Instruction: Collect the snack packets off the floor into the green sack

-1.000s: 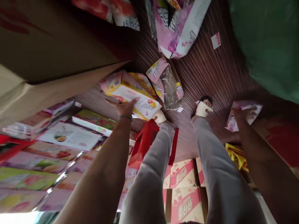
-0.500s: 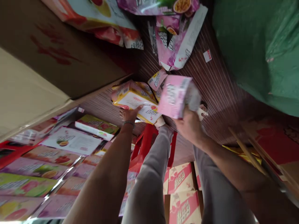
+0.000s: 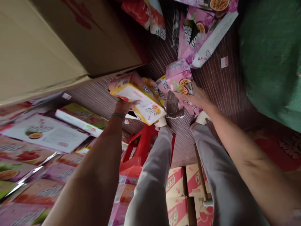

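Observation:
My left hand point(image 3: 122, 106) grips the near edge of a yellow and white fruit-printed carton point(image 3: 138, 99) that lies on the brown ribbed floor point(image 3: 211, 78) among other pink and yellow cartons. My right hand point(image 3: 197, 95) is closed on a pink passion-fruit carton point(image 3: 180, 78) and holds it just right of that pile, above a crumpled clear wrapper point(image 3: 173, 106). My grey-trousered legs point(image 3: 152, 175) stretch out between the two arms, with feet in white sandals.
A large brown cardboard box point(image 3: 58, 44) stands at upper left. Flat printed cartons point(image 3: 44, 135) are stacked along the left. A red plastic stool point(image 3: 138, 150) sits under my left leg. Pink boxes point(image 3: 178, 188) lie below my knees. Green sheeting point(image 3: 270, 53) fills the right. More pink packs point(image 3: 204, 37) lie at the top.
My right hand carried the pink carton from the right side over to the pile and lowered it there. My left hand stayed on the yellow carton. The camera tilted slightly.

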`<state>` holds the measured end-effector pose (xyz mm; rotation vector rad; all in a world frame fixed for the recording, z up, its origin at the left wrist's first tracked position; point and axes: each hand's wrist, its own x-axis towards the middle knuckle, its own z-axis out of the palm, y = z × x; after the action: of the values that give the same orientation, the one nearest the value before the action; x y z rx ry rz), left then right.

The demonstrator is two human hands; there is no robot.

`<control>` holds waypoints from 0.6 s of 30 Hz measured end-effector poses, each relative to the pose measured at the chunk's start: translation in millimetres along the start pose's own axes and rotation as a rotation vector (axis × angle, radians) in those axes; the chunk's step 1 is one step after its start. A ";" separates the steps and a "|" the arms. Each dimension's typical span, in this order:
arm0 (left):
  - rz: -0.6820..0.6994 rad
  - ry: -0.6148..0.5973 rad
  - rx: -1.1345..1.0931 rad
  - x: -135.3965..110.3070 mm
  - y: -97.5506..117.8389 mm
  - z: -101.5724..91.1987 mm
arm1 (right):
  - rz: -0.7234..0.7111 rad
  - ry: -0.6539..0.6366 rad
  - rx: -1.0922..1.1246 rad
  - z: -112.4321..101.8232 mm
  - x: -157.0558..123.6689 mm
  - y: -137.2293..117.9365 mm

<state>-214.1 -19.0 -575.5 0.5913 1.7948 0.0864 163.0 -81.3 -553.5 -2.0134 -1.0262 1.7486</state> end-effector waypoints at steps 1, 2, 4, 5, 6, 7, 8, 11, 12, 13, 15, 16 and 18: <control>-0.003 -0.002 -0.029 -0.8 1.9 1.0 | 0.033 -0.036 0.052 1.2 -3.6 0.2; -0.002 -0.005 -0.056 -2.8 4.0 2.3 | 0.065 -0.061 0.114 2.1 -7.6 0.8; 0.003 -0.020 -0.080 -8.8 8.3 5.1 | 0.122 -0.100 0.248 2.4 -14.5 5.4; 0.008 -0.033 -0.084 -11.9 10.1 6.4 | 0.146 -0.109 0.310 2.2 -16.4 9.7; 0.010 -0.054 -0.089 -14.7 11.6 7.8 | 0.166 -0.111 0.368 2.1 -17.1 15.1; 0.010 -0.078 -0.100 -16.9 12.8 9.4 | 0.184 -0.107 0.421 2.5 -16.7 20.9; 0.014 -0.096 -0.115 -18.7 13.9 11.4 | 0.201 -0.099 0.470 3.8 -15.7 26.7; 0.055 -0.123 -0.172 -22.2 16.5 20.0 | 0.239 -0.080 0.586 15.0 -12.3 37.9; 0.061 -0.122 -0.192 -23.6 17.4 23.5 | 0.250 -0.077 0.616 21.3 -12.0 38.4; 0.054 -0.118 -0.211 -25.4 18.3 26.9 | 0.257 -0.074 0.644 28.5 -12.5 37.1; 0.018 -0.126 -0.244 -30.9 20.2 33.0 | 0.274 -0.080 0.711 43.6 -15.4 30.1; -0.004 -0.136 -0.251 -34.4 21.1 35.3 | 0.288 -0.094 0.751 50.3 -17.7 25.1; -0.044 -0.161 -0.239 -41.8 22.0 37.7 | 0.315 -0.133 0.835 60.3 -23.3 14.4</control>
<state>-163.9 -27.1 -542.7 0.3771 1.6116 0.2144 110.3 -121.1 -558.7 -1.5594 0.0573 2.0108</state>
